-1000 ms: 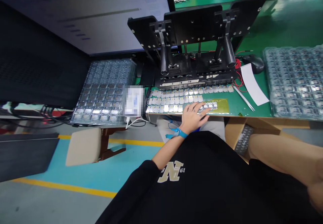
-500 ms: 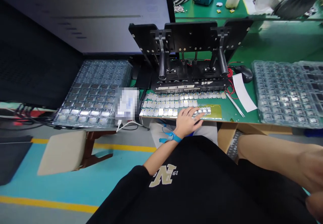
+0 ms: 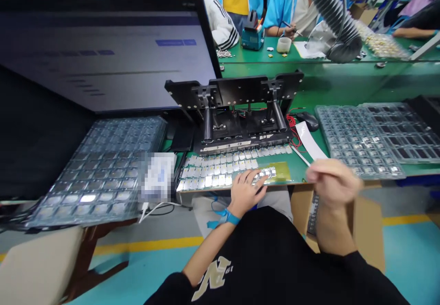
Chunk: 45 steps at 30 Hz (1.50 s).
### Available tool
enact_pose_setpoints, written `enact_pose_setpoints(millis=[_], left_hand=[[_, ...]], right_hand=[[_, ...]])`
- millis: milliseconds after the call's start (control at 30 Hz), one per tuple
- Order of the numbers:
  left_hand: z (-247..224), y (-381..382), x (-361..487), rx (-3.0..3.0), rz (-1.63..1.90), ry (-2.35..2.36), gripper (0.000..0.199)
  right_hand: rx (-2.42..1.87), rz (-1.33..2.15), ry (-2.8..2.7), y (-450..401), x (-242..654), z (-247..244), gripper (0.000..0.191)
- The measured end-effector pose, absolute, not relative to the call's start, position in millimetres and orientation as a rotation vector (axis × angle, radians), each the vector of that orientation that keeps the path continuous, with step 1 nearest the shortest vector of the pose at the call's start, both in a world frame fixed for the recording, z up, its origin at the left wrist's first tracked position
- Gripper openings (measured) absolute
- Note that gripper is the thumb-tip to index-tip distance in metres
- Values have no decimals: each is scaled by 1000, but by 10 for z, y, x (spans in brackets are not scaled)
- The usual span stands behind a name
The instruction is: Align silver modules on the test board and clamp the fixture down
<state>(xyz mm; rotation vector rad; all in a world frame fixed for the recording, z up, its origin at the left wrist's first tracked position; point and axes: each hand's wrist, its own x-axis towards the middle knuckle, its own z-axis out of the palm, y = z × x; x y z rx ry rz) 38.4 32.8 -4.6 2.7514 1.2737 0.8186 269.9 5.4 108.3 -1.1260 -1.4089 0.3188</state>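
My left hand (image 3: pixel 245 191) lies palm down at the table's front edge, its fingers stretched out and apart. Its fingertips touch the left part of a small panel of square boards (image 3: pixel 270 172), which sits on a yellow-green film (image 3: pixel 282 171). Rows of small silvery square boards (image 3: pixel 220 168) lie to the left and behind. My right hand (image 3: pixel 333 181) is raised near the edge on the right, fingers curled and smeared by motion. White tweezers (image 3: pixel 299 155) point away from its fingertips; whether the fingers grip them, I cannot tell.
A black test fixture (image 3: pixel 240 92) with two levers stands behind the boards. Clear trays (image 3: pixel 360 142) are at right, more trays (image 3: pixel 110 158) at left beside a monitor (image 3: pixel 137 57). A mouse (image 3: pixel 307 121), white paper strip (image 3: pixel 311 140) and red wires are near. People work opposite.
My right hand has come from the lower right up to the tweezers by the table edge. The view has tilted up and shifted right. My left hand stays on the panel.
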Motion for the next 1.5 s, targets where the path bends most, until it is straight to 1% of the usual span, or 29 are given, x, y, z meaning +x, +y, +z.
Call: enact_pose_setpoints(millis=[67,167,233,300,433,533,633,767,933,1067,1200,1333,1400,1500], left_hand=[[-41,329,375,2763,802,1273,32],[-23,330,360,2767,793,1276,32],[-11,333,350,2775,776,1273,32],[-2,337,338,2793,762,1270,32],[7,342,316,2817,756,1261,31],[11,337,307,2814,730,1262,30],[12,331,303,2814,730,1273,32],[8,330,299,2832,718,1267,36],[9,337,301,2847,713,1280,38],[-2,339,298,2866,715,1285,40],[-28,338,295,2865,702,1297,42],[-53,338,311,2865,733,1315,43],[-62,335,320,2859,745,1319,42],[-74,331,327,2835,724,1341,39]], right_hand=[[-1201,314,-1629,119,2573,736,32],[-1274,318,-1770,102,2462,290,33],[-1306,336,-1826,44,2435,122,30],[-1325,364,-1857,-14,2447,63,30],[-1425,304,-1750,-64,2638,103,36],[-1552,160,-1603,-27,2898,122,33],[-1720,51,-1574,67,3124,85,32],[-1850,64,-1677,172,3230,-18,32],[-1865,120,-1673,176,3205,-94,35],[-1774,270,-1543,134,3222,-36,36],[-1471,560,-1209,171,3303,126,34],[-1229,747,-935,421,3426,310,38],[-1165,793,-866,603,3485,355,34],[-1122,730,-823,854,3566,315,25]])
